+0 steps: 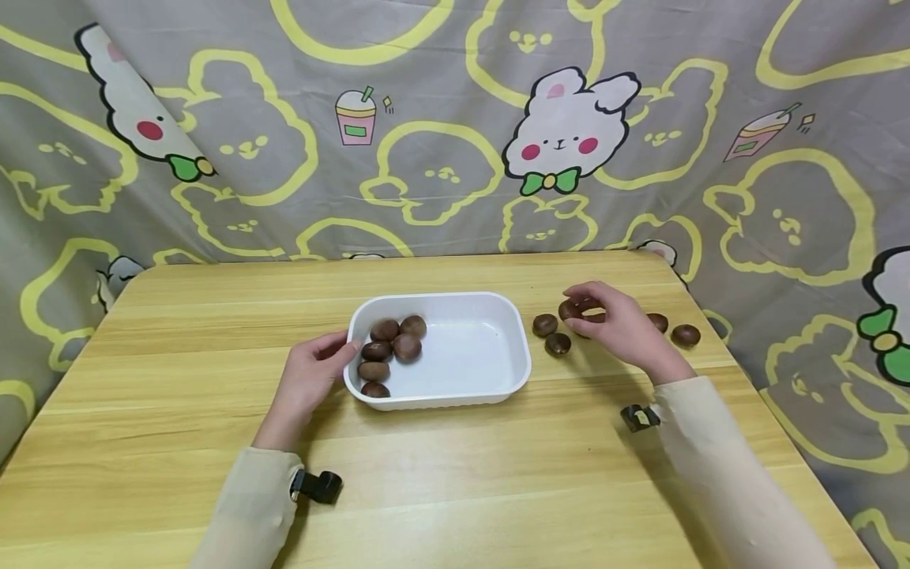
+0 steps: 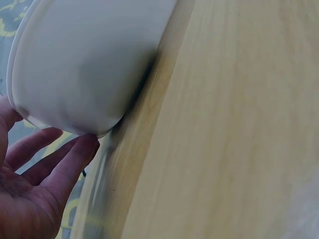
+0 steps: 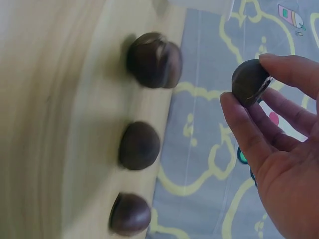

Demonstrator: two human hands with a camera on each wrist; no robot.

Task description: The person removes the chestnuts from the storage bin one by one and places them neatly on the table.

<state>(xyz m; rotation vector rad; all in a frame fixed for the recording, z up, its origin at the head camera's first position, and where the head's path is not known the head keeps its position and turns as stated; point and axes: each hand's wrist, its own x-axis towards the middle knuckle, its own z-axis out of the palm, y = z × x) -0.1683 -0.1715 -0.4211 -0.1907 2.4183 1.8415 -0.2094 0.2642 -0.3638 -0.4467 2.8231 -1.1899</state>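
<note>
A white rectangular plastic tray (image 1: 469, 359) sits mid-table with several brown chestnuts (image 1: 407, 348) gathered at its left end. My left hand (image 1: 309, 375) holds that end, thumb at the rim and fingers against the outer wall; the left wrist view shows the fingertips (image 2: 88, 142) low on the tray's side. Right of the tray, my right hand (image 1: 617, 325) pinches one chestnut (image 3: 249, 82) between thumb and fingers, raised off the table. Two loose chestnuts (image 1: 558, 344) lie between the tray and this hand, and two more (image 1: 686, 336) lie beyond its wrist.
The wooden table (image 1: 455, 490) carries everything. A grey cloth curtain (image 1: 441, 95) with yellow outlines and cartoon rabbits hangs behind it and along the sides. A small black camera (image 1: 320, 486) is strapped at the left sleeve, and another (image 1: 640, 417) at the right sleeve.
</note>
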